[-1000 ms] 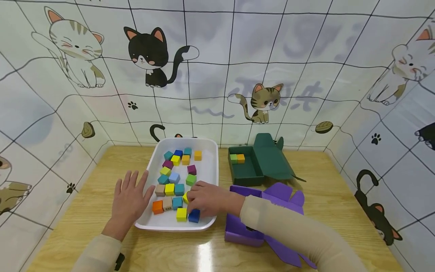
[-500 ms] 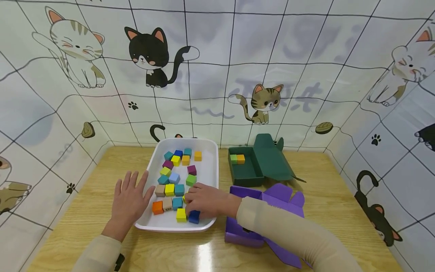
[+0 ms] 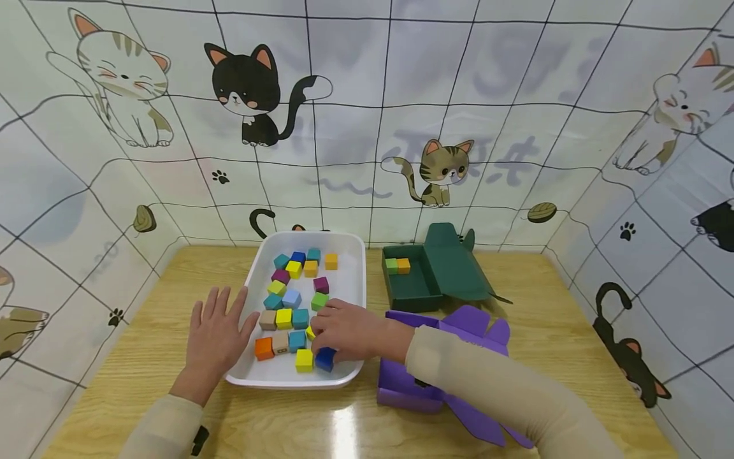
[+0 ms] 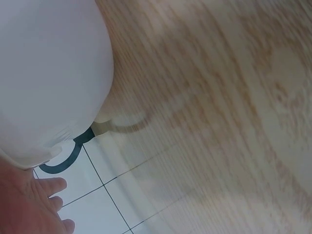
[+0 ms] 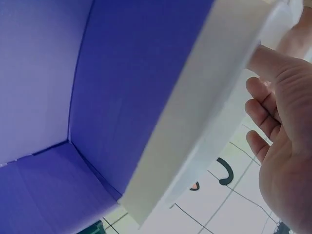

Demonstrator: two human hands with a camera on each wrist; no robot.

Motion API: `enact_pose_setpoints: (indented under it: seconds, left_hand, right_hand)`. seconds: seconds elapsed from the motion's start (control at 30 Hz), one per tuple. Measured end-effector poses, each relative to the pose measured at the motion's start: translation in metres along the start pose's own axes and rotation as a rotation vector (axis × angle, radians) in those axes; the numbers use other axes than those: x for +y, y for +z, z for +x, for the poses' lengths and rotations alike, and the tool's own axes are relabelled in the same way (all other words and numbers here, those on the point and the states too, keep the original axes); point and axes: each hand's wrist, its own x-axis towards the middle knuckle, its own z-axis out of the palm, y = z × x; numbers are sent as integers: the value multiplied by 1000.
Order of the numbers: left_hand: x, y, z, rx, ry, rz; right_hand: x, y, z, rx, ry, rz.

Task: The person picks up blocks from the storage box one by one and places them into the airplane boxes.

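A white tray (image 3: pixel 350 280) holds several small coloured cubes. My right hand (image 3: pixel 350 331) reaches into its near right corner, where thumb and fingers pinch a dark blue cube (image 3: pixel 325 359) that sits tilted. Beside that cube stands a yellow cube (image 3: pixel 304 361), with an orange cube (image 3: pixel 264 349) farther left. My left hand (image 3: pixel 215 331) lies with fingers spread along the tray's left side, thumb at the rim. In the right wrist view, the tray's wall hides the cube and the right fingertips are partly covered. The left wrist view catches only some fingers (image 4: pixel 51 187) beside the tray.
Right of the tray, an open purple box (image 3: pixel 410 398) lies under my right forearm. Behind it stands an open green box (image 3: pixel 421 277) with a green cube (image 3: pixel 392 266) and an orange cube (image 3: pixel 404 266) in its far left corner. A cat-patterned sheet backs the table.
The dark blue cube has tilted and shifted slightly up in my right hand, which moved little. My left hand has kept its place. The head view has shifted slightly.
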Motion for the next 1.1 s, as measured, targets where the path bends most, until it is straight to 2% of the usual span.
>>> enact_pose_setpoints:
  seconds: [0.27,0.5,0.57,0.77,0.93,1.1]
  left_hand:
    - [-2,2,-1,-14,-6,-12]
    - [-1,2,-2,4,-11,-21]
    - [-1,2,-3,4,-14,-21]
    - [-1,6,-4,2,-10,-18]
    - [-1,5,-3,15,-2,-15]
    - [0,3,-1,19,0,-15]
  right_hand:
    - [10,-18,-12,85,72,-22]
    - [32,-25,-23,233,251,-34]
    - [41,-27,-28,253,302,-23]
    - [76,-19,-47,330,433,-17]
    - [103,-8,-66,338,538,-14]
    - [124,1,-82,266,668,7]
